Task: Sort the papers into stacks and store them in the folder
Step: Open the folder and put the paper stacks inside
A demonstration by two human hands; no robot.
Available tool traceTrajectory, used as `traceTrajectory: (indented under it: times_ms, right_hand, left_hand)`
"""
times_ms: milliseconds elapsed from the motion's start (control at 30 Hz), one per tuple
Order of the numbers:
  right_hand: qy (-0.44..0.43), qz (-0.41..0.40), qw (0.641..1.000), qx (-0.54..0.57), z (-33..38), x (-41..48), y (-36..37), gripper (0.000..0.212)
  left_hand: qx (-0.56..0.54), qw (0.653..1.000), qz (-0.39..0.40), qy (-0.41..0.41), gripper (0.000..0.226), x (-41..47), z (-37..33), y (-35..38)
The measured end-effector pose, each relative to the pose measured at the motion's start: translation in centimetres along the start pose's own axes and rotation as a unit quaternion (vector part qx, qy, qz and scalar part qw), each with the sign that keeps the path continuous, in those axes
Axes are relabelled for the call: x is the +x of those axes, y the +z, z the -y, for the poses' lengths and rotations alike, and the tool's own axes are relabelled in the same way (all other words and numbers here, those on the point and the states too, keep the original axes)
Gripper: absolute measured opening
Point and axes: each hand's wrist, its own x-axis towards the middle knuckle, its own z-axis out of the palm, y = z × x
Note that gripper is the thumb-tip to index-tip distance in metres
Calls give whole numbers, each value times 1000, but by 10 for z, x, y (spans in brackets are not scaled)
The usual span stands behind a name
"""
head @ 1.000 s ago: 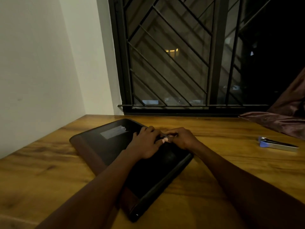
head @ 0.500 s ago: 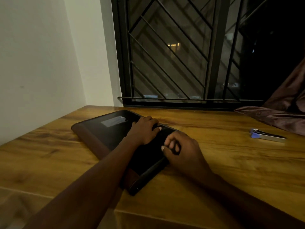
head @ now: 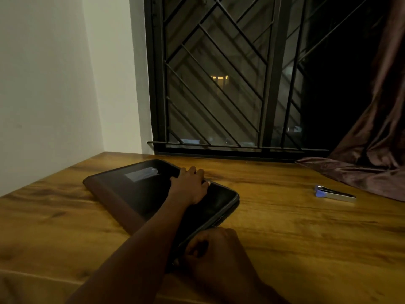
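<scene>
Pressing my flat left hand (head: 189,186) on the folder (head: 140,191), I saw its near edge pinched under my right fingers (head: 197,249).

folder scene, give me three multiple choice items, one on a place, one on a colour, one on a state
1. Where is the stapler?
A. on the folder
B. on the table right of the folder
C. in the left hand

2. What colour is the folder's spine strip?
A. brown
B. white
C. green

3. What state is the folder in?
A. closed flat
B. wide open
C. standing upright

Answers:
1. B: it lies on bare table wood.
2. A: a brown band runs along its left edge.
3. A: the left hand rests on the closed cover, while the right hand works its near edge.
</scene>
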Motion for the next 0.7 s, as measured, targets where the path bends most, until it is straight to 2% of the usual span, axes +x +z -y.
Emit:
traceTrajectory:
  times_ms: [100,367,600,700]
  right_hand:
    - [-2,-26,1000,14,0,-1,6,4]
    - [-8,-71,997,21,-1,-4,15,11]
    - [14,-77,997,21,-7,1,12,11]
    - [68,-97,992,40,-16,12,5,8]
  left_hand:
    - [-16,1000,-14,0,44,-2,4,1]
    - [-44,998,-32,-3,40,-5,2,-1]
    - [-31,999,17,-7,50,-4,3,2]
    - [-28,999,38,-15,52,-4,3,3]
